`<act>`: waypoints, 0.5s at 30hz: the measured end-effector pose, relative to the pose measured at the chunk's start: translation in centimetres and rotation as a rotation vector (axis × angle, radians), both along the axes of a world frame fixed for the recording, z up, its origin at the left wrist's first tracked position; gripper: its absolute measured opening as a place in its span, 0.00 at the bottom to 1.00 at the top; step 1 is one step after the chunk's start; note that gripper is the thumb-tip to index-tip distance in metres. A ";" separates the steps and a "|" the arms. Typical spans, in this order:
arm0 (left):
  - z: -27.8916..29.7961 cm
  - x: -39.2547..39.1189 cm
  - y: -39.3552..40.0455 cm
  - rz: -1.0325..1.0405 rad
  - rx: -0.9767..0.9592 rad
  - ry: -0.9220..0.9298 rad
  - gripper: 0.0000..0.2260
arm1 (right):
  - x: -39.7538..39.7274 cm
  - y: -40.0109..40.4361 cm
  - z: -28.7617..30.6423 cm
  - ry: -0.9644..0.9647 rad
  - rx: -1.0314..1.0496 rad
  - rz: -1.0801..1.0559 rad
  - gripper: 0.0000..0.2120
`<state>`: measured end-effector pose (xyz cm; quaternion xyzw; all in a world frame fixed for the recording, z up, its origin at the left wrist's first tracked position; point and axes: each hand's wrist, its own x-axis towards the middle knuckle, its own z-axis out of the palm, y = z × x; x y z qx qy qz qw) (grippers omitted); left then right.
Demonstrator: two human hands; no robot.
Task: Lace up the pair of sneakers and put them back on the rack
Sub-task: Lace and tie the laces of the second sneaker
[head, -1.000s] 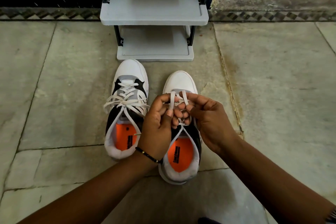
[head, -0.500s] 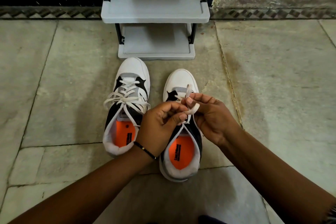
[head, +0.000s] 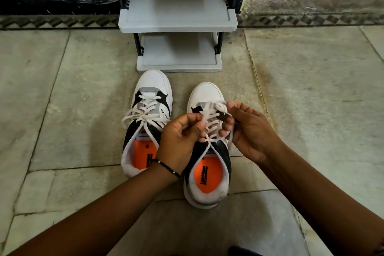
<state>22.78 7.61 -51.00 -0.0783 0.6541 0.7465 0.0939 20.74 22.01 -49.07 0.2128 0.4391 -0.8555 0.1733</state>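
Two white, black and grey sneakers with orange insoles stand side by side on the stone floor, toes toward the rack. The left sneaker (head: 150, 97) is laced, with a white bow across its tongue. Over the right sneaker (head: 205, 95) both my hands work its white lace (head: 209, 124). My left hand (head: 178, 141) pinches one lace end above the tongue. My right hand (head: 249, 131) holds the other end, which runs down the shoe's right side. The lace ends are blurred.
A grey plastic shoe rack (head: 178, 21) with black posts stands just beyond the toes, with two bare shelves in view. Behind it runs a patterned border and a dark wall base. Stone floor slabs stretch to both sides.
My hands have drawn apart over the right sneaker, pulling the lace ends outward, where before they were pressed together at the tongue. The view has tilted slightly, showing more of the rack.
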 end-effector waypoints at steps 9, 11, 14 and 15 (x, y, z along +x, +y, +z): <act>3.1 -2.1 -3.1 -0.233 -0.290 0.101 0.04 | 0.6 3.0 2.2 0.505 1.445 0.898 0.12; 3.2 -2.1 -3.6 -0.475 -0.726 0.264 0.15 | 0.7 2.7 2.4 0.527 1.689 1.093 0.14; 3.4 -2.4 -4.0 -0.788 -1.317 0.435 0.14 | 0.5 2.9 2.3 0.566 1.618 1.103 0.07; 3.5 -2.6 -3.9 -0.821 -1.425 0.470 0.10 | 0.4 3.2 2.2 0.558 1.571 1.098 0.07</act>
